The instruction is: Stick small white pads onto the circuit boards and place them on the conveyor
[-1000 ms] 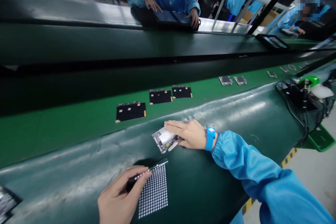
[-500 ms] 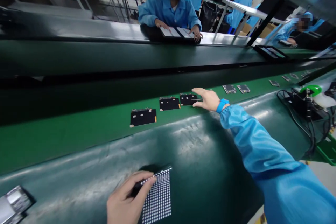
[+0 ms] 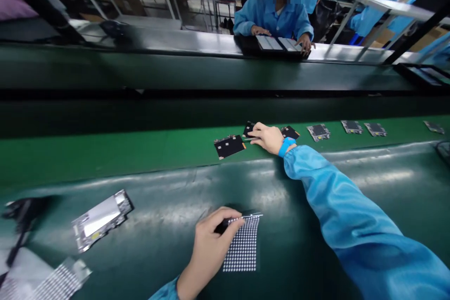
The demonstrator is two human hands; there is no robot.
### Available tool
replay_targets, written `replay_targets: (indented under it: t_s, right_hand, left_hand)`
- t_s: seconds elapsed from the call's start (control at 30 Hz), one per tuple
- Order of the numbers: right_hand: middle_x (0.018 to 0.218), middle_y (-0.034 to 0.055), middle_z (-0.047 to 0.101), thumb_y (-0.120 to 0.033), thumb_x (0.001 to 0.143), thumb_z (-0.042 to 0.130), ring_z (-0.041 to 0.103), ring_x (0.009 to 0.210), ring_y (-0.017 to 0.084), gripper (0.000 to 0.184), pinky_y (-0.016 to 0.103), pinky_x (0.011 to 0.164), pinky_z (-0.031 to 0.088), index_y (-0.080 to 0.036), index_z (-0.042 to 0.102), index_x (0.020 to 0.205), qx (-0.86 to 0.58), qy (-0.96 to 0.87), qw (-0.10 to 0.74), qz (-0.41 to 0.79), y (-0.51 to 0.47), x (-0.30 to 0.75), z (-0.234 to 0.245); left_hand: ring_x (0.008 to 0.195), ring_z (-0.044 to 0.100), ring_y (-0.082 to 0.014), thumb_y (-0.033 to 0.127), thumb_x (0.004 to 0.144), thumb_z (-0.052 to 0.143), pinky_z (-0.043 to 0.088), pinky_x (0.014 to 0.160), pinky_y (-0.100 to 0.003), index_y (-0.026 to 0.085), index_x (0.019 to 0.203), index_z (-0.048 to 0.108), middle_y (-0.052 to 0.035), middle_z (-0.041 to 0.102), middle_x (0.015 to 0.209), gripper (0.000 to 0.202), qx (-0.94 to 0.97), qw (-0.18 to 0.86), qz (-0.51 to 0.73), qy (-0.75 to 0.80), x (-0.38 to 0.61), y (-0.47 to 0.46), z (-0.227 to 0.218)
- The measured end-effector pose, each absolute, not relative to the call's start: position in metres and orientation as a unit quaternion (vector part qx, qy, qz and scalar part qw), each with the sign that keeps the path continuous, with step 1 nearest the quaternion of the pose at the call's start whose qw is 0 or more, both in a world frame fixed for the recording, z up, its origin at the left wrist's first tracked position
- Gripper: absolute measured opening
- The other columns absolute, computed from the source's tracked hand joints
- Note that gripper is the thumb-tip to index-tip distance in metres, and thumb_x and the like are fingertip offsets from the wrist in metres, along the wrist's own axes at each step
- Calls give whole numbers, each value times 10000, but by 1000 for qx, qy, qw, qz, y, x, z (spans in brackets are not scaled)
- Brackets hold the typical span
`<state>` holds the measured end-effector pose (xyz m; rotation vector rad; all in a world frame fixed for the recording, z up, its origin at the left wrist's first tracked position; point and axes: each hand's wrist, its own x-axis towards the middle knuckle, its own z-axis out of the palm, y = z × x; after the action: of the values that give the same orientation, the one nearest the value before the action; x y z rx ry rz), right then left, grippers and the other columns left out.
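Note:
My left hand (image 3: 213,241) pinches the top edge of a sheet of small round white stickers (image 3: 242,246), which hangs over the near green worktop. My right hand (image 3: 267,138) is reached out over the green belt, closed around slim metal tweezers (image 3: 251,138). The tweezers point left, between two flat black panels. One black panel (image 3: 230,146) with small pale squares lies just left of the tips. Another panel (image 3: 249,128) sits behind my fingers, partly hidden. A third panel (image 3: 291,132) shows behind my wrist.
Several circuit boards (image 3: 318,132) lie along the belt (image 3: 158,150) to the right. On the worktop at left are a silver-covered board (image 3: 101,220) and another dotted sticker sheet (image 3: 61,281). Across the line, a person in blue (image 3: 277,14) handles a black tray (image 3: 248,47).
The view has swung left, bringing the silver-covered board fully into sight. My right hand has moved left along the belt, among the black panels. My left hand still holds the sticker sheet.

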<state>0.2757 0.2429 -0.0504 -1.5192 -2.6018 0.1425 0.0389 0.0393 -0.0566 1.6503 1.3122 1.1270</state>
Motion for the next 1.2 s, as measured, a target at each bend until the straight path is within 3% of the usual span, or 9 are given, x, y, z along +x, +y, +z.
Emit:
replay_targets:
  t_s: [0.13,0.27,0.4,0.53,0.73,0.93,1.2]
  right_hand:
    - [1399,31,614,-445,948,649,698,1082,237,333,325,854,553,-285,716,1233,-466,-880,72,57,249,241,-45]
    - [1475,125,558,-510,843,747,636,1216,331,731,406,899,557,-240,498,1475,-507,-859,71,22,249,265,-39]
    - [1363,132,647,-569,884,640,717,1009,361,582,440,767,577,-232,611,1358,-546,-837,28,-9,257,307,-53]
    - [1294,132,683,-513,864,650,710,1018,350,552,426,778,577,-221,636,1332,-518,-853,64,-14,268,316,-64]
    - [1374,118,624,-463,829,690,684,1070,301,637,382,873,557,-205,579,1401,-473,-879,53,31,246,263,-32]
    - [1381,119,591,-490,807,737,703,1008,296,695,379,836,555,-204,568,1417,-457,-888,-7,51,237,229,-35]
    - [1248,151,648,-433,801,670,700,995,324,609,381,817,540,-166,603,1344,-440,-896,17,54,239,191,-36]
  left_hand:
    - [656,720,-148,167,795,737,562,644,-221,222,740,760,7,766,724,82,627,401,439,503,39,37,-59]
    - [681,714,-150,109,778,746,546,677,-229,215,747,770,3,766,734,113,606,434,425,513,42,30,-56]
    - [707,722,-163,105,759,784,541,701,-242,206,733,786,-9,774,736,104,570,471,418,527,48,26,-52]
    - [717,723,-168,121,733,821,543,716,-250,208,751,797,-13,786,761,92,561,472,430,526,49,28,-54]
    - [709,714,-179,118,776,757,535,701,-269,210,745,779,-16,771,746,100,580,455,420,529,45,30,-56]
    - [695,710,-180,133,789,743,539,696,-275,211,757,774,-19,770,745,90,597,451,415,518,44,30,-55]
    - [696,715,-169,122,779,760,538,687,-257,205,751,769,-11,769,744,88,596,445,415,524,44,31,-55]
